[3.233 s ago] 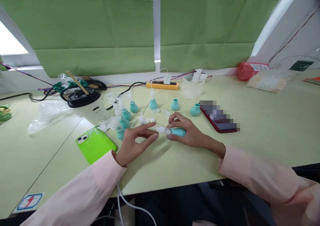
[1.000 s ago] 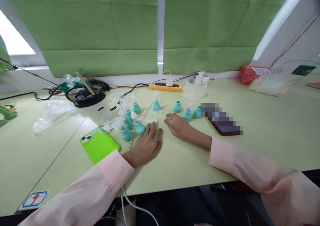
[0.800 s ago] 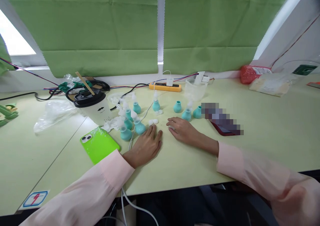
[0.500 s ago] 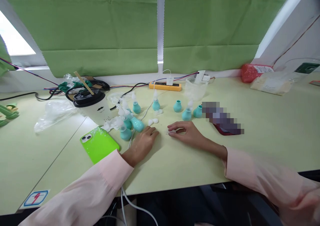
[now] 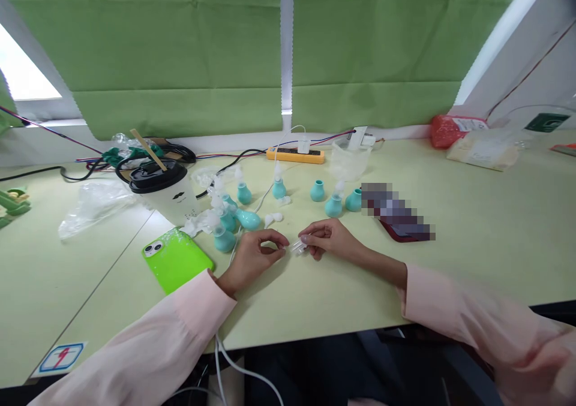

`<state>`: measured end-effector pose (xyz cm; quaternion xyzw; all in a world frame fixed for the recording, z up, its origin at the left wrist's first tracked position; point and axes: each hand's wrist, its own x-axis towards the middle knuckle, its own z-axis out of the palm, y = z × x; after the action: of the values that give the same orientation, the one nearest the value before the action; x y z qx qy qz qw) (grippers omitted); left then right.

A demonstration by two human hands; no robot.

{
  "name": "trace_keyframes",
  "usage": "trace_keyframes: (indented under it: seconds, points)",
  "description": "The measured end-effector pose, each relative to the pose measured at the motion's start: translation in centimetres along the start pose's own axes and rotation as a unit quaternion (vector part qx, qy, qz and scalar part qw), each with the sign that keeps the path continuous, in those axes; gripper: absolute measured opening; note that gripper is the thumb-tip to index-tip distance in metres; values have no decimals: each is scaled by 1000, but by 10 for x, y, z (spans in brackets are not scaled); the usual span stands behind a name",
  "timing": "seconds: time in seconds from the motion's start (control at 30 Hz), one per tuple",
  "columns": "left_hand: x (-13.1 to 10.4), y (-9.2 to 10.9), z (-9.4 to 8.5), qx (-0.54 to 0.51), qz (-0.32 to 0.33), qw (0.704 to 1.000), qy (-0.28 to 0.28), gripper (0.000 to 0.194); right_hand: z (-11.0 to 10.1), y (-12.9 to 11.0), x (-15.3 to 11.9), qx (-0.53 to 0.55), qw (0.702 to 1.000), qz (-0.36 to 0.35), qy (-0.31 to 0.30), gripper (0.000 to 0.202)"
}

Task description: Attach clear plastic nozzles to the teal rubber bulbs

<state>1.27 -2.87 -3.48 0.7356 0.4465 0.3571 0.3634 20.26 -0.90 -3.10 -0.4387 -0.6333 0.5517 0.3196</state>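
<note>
In front of me, my right hand (image 5: 330, 240) pinches a small clear plastic piece (image 5: 297, 247) that points left, just above the table. My left hand (image 5: 258, 251) is closed in a pinch close to that piece's left end. Whatever lies between its fingertips is too small to make out. Behind my left hand lies a teal squeeze bulb (image 5: 248, 219) on its side, with another teal bulb (image 5: 224, 239) upright beside it. Small white translucent pieces (image 5: 272, 218) rest on the table beyond my hands. Farther right stand a teal bulb with a clear tip (image 5: 333, 205) and an open-necked bulb (image 5: 317, 191).
A green phone (image 5: 177, 259) and a lidded paper cup (image 5: 168, 197) with a wooden stick are on the left. To the right is a dark phone (image 5: 405, 229), partly blurred. A yellow power strip (image 5: 294, 155) and a translucent tub (image 5: 348, 160) stand at the back. A white cable crosses the table.
My left hand has come off the small white pieces and moved toward my right hand, its fingers now pinched. My right hand has turned the clear piece, which shows more plainly.
</note>
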Motion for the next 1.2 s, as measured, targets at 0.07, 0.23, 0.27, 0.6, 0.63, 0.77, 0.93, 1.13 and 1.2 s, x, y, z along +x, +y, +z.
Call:
trace_keyframes:
  seconds: [0.07, 0.23, 0.27, 0.6, 0.63, 0.77, 0.93, 1.13, 1.2]
  points:
    - [-1, 0, 1, 7, 9, 1000, -8, 12, 0, -2, 0, 41, 998, 42, -3, 27]
    - [-2, 0, 1, 131, 45, 990, -5, 13, -1, -1, 0, 65, 996, 62, 0, 21]
    - [-2, 0, 1, 163, 60, 985, -1, 13, -1, 0, 0, 49, 998, 46, 6, 19]
    - [0, -4, -1, 281, 126, 951, 3, 15, 4, 4, -6, -225, 963, -151, 2, 23]
    - [0, -4, -1, 283, 120, 952, -1, 15, 6, 1, -8, -243, 957, -157, -4, 32]
    - [-2, -2, 0, 300, 102, 948, -14, 14, 15, -5, -17, -370, 905, -210, -17, 61]
    - [-2, -2, 0, 297, 63, 953, 10, 11, 25, 1, -17, -431, 870, -238, 16, 36]
    - [-3, 1, -2, 291, 71, 954, 1, 13, 16, 6, -10, -452, 847, -278, 13, 18]
    - [-3, 2, -3, 323, 94, 942, -1, 15, 10, 4, -9, -450, 850, -273, 5, 22]
